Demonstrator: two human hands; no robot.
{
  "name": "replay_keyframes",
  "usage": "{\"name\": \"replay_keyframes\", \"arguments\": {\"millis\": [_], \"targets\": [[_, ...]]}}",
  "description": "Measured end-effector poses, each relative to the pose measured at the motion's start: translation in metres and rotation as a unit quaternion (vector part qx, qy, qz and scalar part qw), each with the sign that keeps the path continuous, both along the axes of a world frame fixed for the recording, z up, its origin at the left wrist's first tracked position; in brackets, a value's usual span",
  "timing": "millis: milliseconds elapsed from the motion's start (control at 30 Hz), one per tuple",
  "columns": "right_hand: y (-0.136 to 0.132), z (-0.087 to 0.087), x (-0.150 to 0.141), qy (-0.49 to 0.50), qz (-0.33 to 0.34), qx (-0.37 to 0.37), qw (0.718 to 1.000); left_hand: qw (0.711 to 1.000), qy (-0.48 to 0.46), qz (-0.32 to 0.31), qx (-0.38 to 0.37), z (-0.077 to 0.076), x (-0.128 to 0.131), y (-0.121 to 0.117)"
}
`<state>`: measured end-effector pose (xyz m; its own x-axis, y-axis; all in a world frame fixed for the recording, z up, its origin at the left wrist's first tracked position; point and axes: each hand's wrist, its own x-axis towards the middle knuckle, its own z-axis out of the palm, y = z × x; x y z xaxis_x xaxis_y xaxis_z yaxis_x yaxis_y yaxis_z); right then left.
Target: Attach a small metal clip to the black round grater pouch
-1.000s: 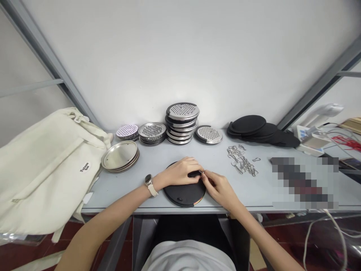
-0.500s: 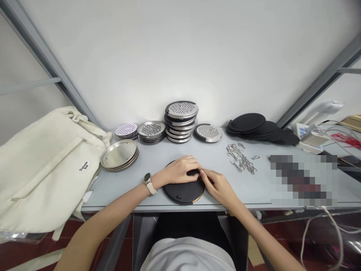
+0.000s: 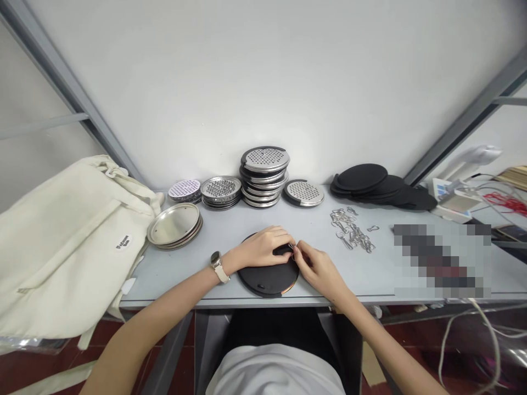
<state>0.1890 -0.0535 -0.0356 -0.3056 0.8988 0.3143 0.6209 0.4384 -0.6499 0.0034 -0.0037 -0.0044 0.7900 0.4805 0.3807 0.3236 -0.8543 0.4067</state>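
Note:
A round black disc (image 3: pixel 272 281) with a shiny strip along its right rim lies at the table's front edge. My left hand (image 3: pixel 265 247), a watch on its wrist, is pressed over the disc's far part, its fingers curled at the far right rim. Beside those fingertips my right hand (image 3: pixel 315 269) pinches a small metal clip (image 3: pixel 291 247) at the rim. My fingers partly cover the clip, so how it is joined to the disc cannot be made out. Farther right lies a loose pile of metal clips (image 3: pixel 356 236).
Round grater plates (image 3: pixel 265 159) are stacked at the back, with a single grater plate (image 3: pixel 304 193) beside them. Metal discs (image 3: pixel 173 224) and a cream bag (image 3: pixel 74 247) are at left. Black discs (image 3: pixel 362 178) lie back right. A blurred-out object (image 3: pixel 442 260) is at right.
My right fingertips have shifted slightly right and up, and more of the metal clip shows between my hands. My left hand and the disc have stayed in place.

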Motion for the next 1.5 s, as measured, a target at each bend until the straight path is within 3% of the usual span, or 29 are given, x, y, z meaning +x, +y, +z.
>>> {"name": "replay_keyframes", "arguments": {"millis": [533,800,1133,1500], "targets": [[0.0009,-0.0039,0.0014,-0.021,-0.003,-0.017,1.000,1.000,-0.006,-0.017,-0.016,0.0026,-0.0001,-0.0005],[0.0011,-0.0062,0.0021,-0.048,-0.006,0.011,0.999,1.000,-0.007,-0.012,-0.016,-0.0021,-0.0002,0.0015],[-0.0017,-0.0017,0.0022,-0.015,0.009,0.021,1.000,0.999,-0.014,-0.022,-0.029,0.0007,0.0002,0.0005],[-0.0004,-0.0017,0.0035,-0.046,0.032,0.011,0.998,1.000,-0.005,-0.013,-0.022,0.0014,-0.0006,-0.0005]]}}
